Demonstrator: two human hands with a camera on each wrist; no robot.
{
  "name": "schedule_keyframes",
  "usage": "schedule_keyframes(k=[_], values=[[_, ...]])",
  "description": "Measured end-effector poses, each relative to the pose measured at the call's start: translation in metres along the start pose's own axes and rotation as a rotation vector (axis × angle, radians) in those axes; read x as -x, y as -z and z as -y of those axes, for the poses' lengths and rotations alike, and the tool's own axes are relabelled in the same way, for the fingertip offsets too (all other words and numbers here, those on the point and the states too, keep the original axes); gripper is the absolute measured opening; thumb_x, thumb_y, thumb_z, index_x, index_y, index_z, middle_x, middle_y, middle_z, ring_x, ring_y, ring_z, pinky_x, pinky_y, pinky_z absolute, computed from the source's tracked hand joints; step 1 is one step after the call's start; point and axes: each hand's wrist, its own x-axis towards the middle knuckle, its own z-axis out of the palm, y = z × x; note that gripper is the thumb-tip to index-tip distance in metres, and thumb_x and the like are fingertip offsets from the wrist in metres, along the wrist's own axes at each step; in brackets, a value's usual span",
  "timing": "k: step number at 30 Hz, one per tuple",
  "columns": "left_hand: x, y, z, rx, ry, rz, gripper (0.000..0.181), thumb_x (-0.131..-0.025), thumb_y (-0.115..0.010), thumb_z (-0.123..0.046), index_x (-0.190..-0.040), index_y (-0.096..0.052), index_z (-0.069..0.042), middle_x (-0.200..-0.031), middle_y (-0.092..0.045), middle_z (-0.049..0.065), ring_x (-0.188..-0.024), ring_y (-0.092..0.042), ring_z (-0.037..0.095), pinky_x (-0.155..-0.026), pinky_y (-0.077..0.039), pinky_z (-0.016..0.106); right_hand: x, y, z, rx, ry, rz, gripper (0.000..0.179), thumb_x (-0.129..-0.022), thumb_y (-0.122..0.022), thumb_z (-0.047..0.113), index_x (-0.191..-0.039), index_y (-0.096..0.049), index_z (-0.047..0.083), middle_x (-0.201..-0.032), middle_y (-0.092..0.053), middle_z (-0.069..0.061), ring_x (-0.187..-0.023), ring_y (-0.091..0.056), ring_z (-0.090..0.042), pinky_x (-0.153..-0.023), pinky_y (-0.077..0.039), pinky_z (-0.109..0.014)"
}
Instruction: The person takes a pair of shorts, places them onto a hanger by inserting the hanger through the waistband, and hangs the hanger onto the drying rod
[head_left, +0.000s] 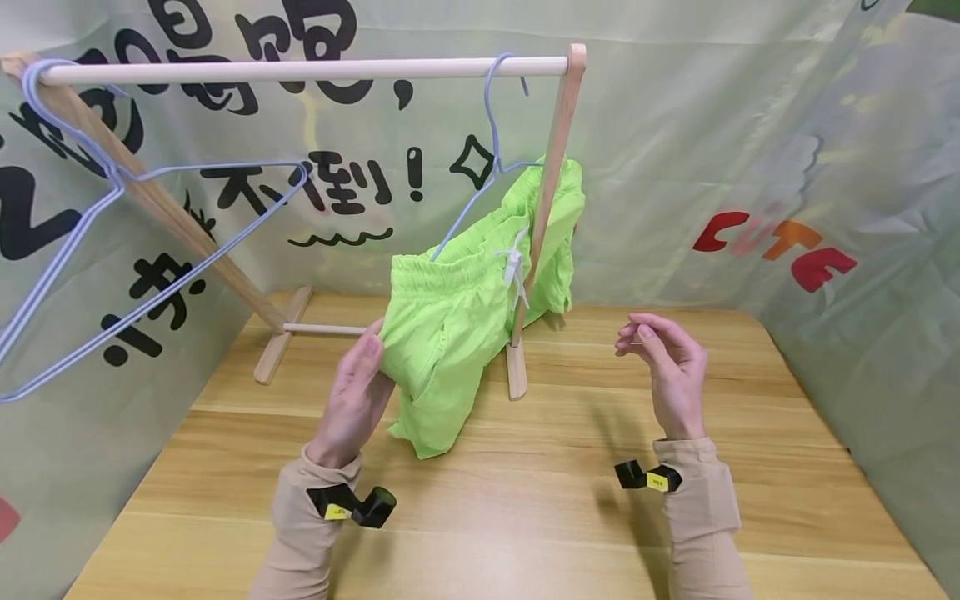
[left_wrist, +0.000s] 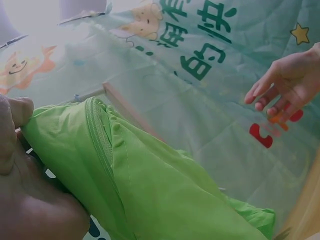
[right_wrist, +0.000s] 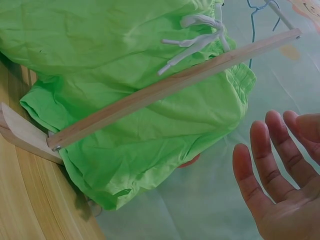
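Note:
Bright green shorts [head_left: 442,333] with a white drawstring hang at a slant from a blue hanger [head_left: 491,125] hooked on the rack's rail. The rack's right upright passes in front of part of them. My left hand [head_left: 356,400] holds the shorts' near left edge, its thumb at the side of the fabric; some fingers are hidden behind the cloth. A side zip or seam shows in the left wrist view. Off to the right, my right hand [head_left: 678,375] is raised above the table with loosely bent fingers, apart from the shorts and holding nothing.
The wooden clothes rack [head_left: 558,167] stands on a wooden table [head_left: 525,500]. Bare blue hangers [head_left: 112,179] hang at the rail's left end, reaching toward me. A printed cloth backdrop [head_left: 675,150] surrounds the table's back and sides.

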Motion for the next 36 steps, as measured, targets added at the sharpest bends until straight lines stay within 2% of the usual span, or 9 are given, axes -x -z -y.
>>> schedule_keyframes(k=[7,15,21,27,31,34,36], values=[[-0.001,0.001,0.000,-0.027,-0.017,-0.008,0.042,-0.112,-0.028,-0.022,-0.150,-0.045,-0.013,-0.149,-0.051,-0.005,-0.141,-0.046,0.010,-0.118,-0.039,0.023,-0.001,0.000,-0.002,0.011,-0.001,0.005,0.026,-0.101,-0.053,-0.003,-0.115,-0.056,-0.025,-0.091,-0.075,-0.009,-0.078,-0.071,-0.020,-0.071,-0.062,-0.029],[0.000,0.004,0.000,-0.085,0.013,-0.040,0.040,-0.112,-0.030,-0.025,-0.148,-0.047,-0.017,-0.145,-0.054,-0.007,-0.135,-0.051,0.009,-0.113,-0.044,0.023,0.000,-0.003,-0.005,0.061,-0.037,0.006,0.024,-0.101,-0.053,-0.001,-0.114,-0.060,-0.020,-0.091,-0.075,-0.007,-0.078,-0.071,-0.018,-0.072,-0.062,-0.029],[0.003,0.010,-0.003,-0.126,0.043,-0.038,0.040,-0.112,-0.031,-0.025,-0.148,-0.046,-0.018,-0.146,-0.053,-0.011,-0.134,-0.051,0.006,-0.113,-0.045,0.021,0.001,0.001,-0.008,0.084,-0.033,0.051,0.021,-0.101,-0.052,-0.003,-0.113,-0.066,-0.013,-0.092,-0.075,-0.005,-0.080,-0.071,-0.016,-0.072,-0.062,-0.027],[0.006,0.021,-0.009,-0.152,0.085,-0.002,0.040,-0.112,-0.027,-0.027,-0.147,-0.044,-0.019,-0.148,-0.050,-0.014,-0.139,-0.046,0.002,-0.116,-0.040,0.018,0.000,0.006,-0.007,0.121,-0.034,0.111,0.022,-0.101,-0.052,-0.003,-0.115,-0.062,-0.018,-0.094,-0.075,-0.004,-0.081,-0.071,-0.013,-0.072,-0.062,-0.025],[0.012,0.029,-0.012,-0.188,0.126,-0.001,0.044,-0.112,-0.023,-0.028,-0.149,-0.041,-0.012,-0.148,-0.049,-0.015,-0.139,-0.046,0.001,-0.116,-0.038,0.015,0.001,0.012,-0.004,0.193,-0.043,0.153,0.025,-0.102,-0.052,-0.002,-0.116,-0.060,-0.021,-0.095,-0.075,-0.002,-0.082,-0.071,-0.013,-0.072,-0.062,-0.025],[0.016,0.035,-0.013,-0.236,0.181,-0.011,0.051,-0.112,-0.022,-0.031,-0.151,-0.035,0.000,-0.146,-0.049,-0.017,-0.137,-0.047,-0.002,-0.114,-0.037,0.013,0.001,0.017,-0.002,0.265,-0.059,0.176,0.026,-0.102,-0.052,0.000,-0.116,-0.059,-0.021,-0.095,-0.075,0.000,-0.081,-0.070,-0.014,-0.072,-0.061,-0.024],[0.019,0.040,-0.014,-0.292,0.221,-0.013,0.057,-0.112,-0.022,-0.032,-0.151,-0.031,0.008,-0.147,-0.049,-0.012,-0.135,-0.047,-0.004,-0.113,-0.038,0.011,0.002,0.020,0.000,0.318,-0.074,0.193,0.026,-0.102,-0.053,0.000,-0.116,-0.060,-0.020,-0.094,-0.075,0.000,-0.080,-0.070,-0.014,-0.071,-0.060,-0.023]])
